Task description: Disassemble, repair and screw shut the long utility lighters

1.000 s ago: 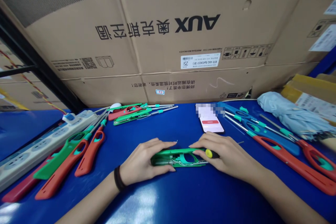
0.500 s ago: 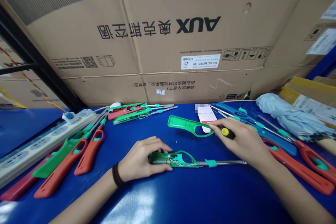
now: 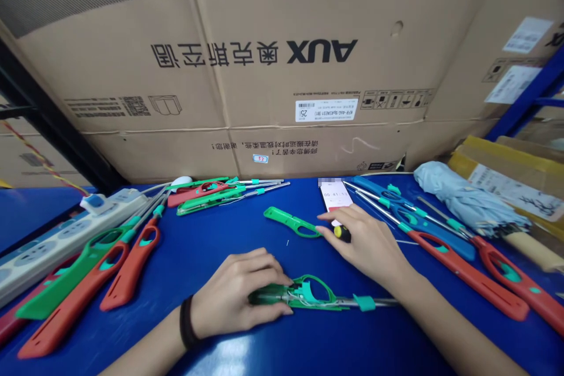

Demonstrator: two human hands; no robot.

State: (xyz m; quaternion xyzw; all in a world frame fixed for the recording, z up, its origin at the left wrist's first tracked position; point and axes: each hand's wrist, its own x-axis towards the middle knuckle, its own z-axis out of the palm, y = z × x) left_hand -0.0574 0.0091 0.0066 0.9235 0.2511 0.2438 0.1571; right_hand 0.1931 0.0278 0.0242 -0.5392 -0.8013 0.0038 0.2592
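Observation:
My left hand [image 3: 242,294] is wrapped round the handle of an opened green gas lighter [image 3: 308,292], which lies on the blue table with its inner parts and wire showing. Its metal tube points right, a teal clip [image 3: 365,303] on it. Beyond it, a loose green half-shell [image 3: 291,221] rests on the table, its looped end by the fingertips of my right hand [image 3: 368,241]; whether they touch cannot be told. Tucked in that hand is a screwdriver with a black and yellow handle [image 3: 342,234], its shaft hidden. A tiny screw-like piece [image 3: 288,242] lies between the shell and the lighter.
Red and green lighters [image 3: 130,270] lie beside a white power strip [image 3: 66,229] on the left. Opened lighters [image 3: 215,194] sit at the back. A phone [image 3: 335,195], blue and red lighters [image 3: 467,273] and an umbrella [image 3: 467,194] are rightward, before a large carton [image 3: 264,94].
My right hand has lowered the green half-shell to the table and loosened its fingers from it, keeping the screwdriver. My left hand still holds the opened lighter. The camera view has shifted slightly.

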